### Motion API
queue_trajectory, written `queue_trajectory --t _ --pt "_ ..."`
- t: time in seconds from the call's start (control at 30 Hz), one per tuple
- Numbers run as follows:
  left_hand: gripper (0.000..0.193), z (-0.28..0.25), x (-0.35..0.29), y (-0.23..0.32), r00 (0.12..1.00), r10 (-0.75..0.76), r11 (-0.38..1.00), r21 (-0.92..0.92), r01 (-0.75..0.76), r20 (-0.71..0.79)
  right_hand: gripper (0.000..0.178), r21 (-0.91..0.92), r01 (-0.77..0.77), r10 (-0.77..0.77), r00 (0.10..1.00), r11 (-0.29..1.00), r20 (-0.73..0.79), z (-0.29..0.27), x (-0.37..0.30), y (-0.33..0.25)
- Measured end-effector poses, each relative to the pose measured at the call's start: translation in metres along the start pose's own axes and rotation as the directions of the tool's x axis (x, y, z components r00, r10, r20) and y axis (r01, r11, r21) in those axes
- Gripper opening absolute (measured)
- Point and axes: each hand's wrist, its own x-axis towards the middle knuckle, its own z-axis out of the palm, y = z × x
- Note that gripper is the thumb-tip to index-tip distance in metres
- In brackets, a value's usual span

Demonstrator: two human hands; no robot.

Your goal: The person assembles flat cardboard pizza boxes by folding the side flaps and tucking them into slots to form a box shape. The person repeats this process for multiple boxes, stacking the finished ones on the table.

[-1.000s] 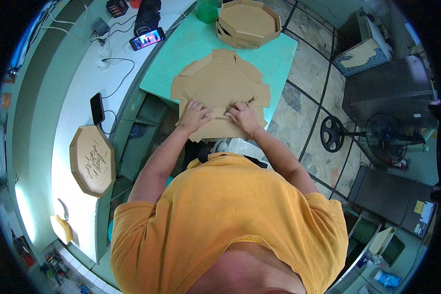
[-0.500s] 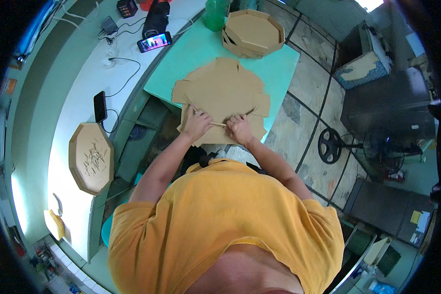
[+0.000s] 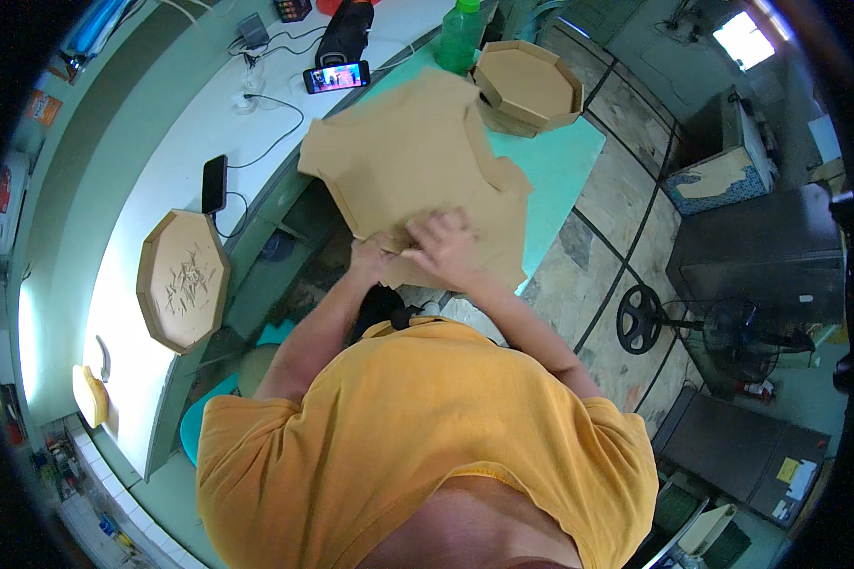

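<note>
A flat brown cardboard box blank (image 3: pixel 403 142) with cut flaps lies tilted over the table in front of me. At its near-left edge, my left hand (image 3: pixel 372 258) is closed on the cardboard, with its fingertips partly hidden. My right hand (image 3: pixel 446 251) rests on or just over the near flap, beside the left one. Its fingers look stretched out and apart, though motion blurs them. Some flaps along the left and right sides are partly bent up.
Folded octagonal cardboard boxes (image 3: pixel 531 81) and a green bottle (image 3: pixel 459 38) stand at the far end of the green table (image 3: pixel 565 166). Along the white counter (image 3: pixel 157 185) are an octagonal cardboard tray (image 3: pixel 166 327) of thin brown scraps, a dark phone (image 3: pixel 214 184), a lit phone (image 3: pixel 337 78) and cables.
The cardboard has turned and its far part has swung up and left. My left hand has shifted to its near-left edge. My right hand has loosened and spread its fingers. The view has shifted slightly.
</note>
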Motion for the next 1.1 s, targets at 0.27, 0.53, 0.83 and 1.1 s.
queue_trajectory --t 0.27,0.53,0.83,1.1 --pt "0.035 -0.032 0.022 0.057 0.978 -0.197 0.977 -0.071 0.201 0.063 0.057 0.707 -0.619 0.726 0.651 0.342 0.220 -0.089 0.010 0.069" --pt "0.050 -0.011 0.043 0.050 1.000 -0.025 0.924 0.381 0.021 0.005 0.028 0.876 -0.444 0.875 0.328 -0.188 0.355 -0.026 -0.038 0.058" --pt "0.054 -0.004 0.043 0.063 0.996 0.086 0.913 0.402 -0.071 -0.022 0.023 0.909 -0.360 0.924 0.231 -0.210 0.305 0.001 -0.061 0.059" --pt "0.027 -0.045 0.035 0.079 0.943 -0.268 0.948 -0.119 0.294 0.197 0.020 0.730 -0.433 0.789 0.067 -0.528 0.610 0.025 -0.074 0.071"
